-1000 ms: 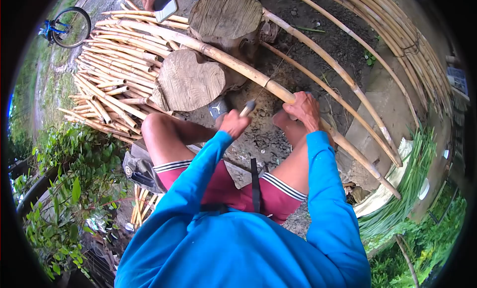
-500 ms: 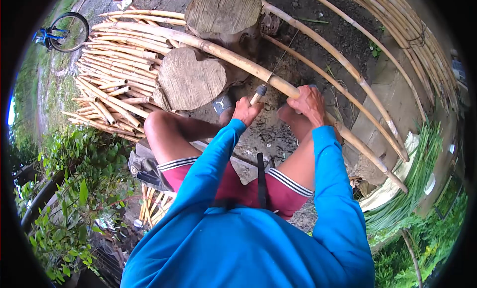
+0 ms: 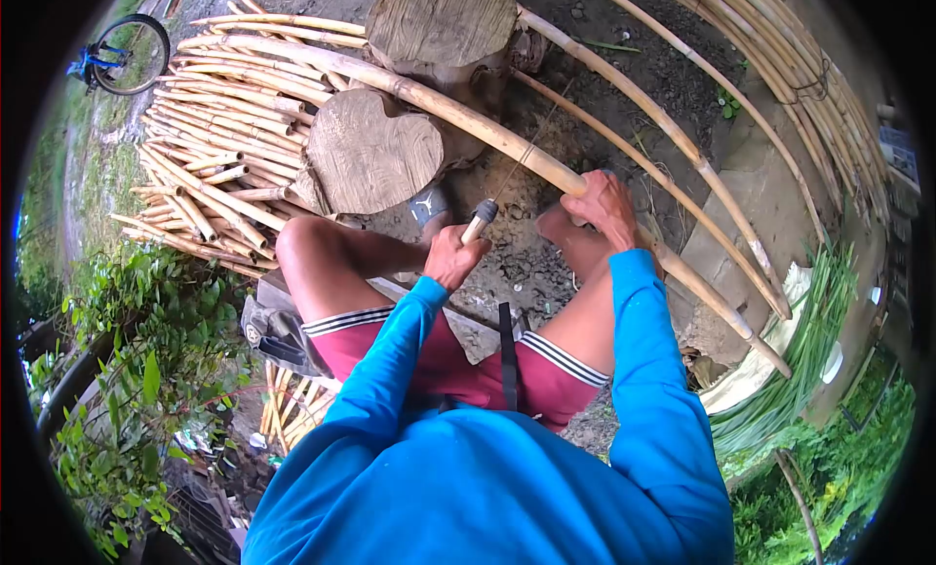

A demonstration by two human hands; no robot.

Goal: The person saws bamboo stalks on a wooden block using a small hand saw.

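Note:
I sit with bare knees apart over a long bamboo pole (image 3: 468, 116) that slants across two wooden stumps, one flat-topped stump (image 3: 369, 155) near my left knee and a second stump (image 3: 444, 24) beyond it. My left hand (image 3: 451, 256) is shut on the wooden handle of a thin-bladed saw (image 3: 480, 217). Its narrow blade runs up and across the pole. My right hand (image 3: 604, 206) grips the pole just right of the blade, above my right knee.
A stack of short cut bamboo pieces (image 3: 214, 146) lies at the left. More long bamboo poles (image 3: 780, 68) curve along the right. Green strips (image 3: 804, 355) lie at the lower right, a bicycle wheel (image 3: 132, 53) at the top left, plants (image 3: 127, 370) at the left.
My left hand pushed the saw forward toward the pole half a second ago and has now drawn it back toward me. My right hand stays on the pole.

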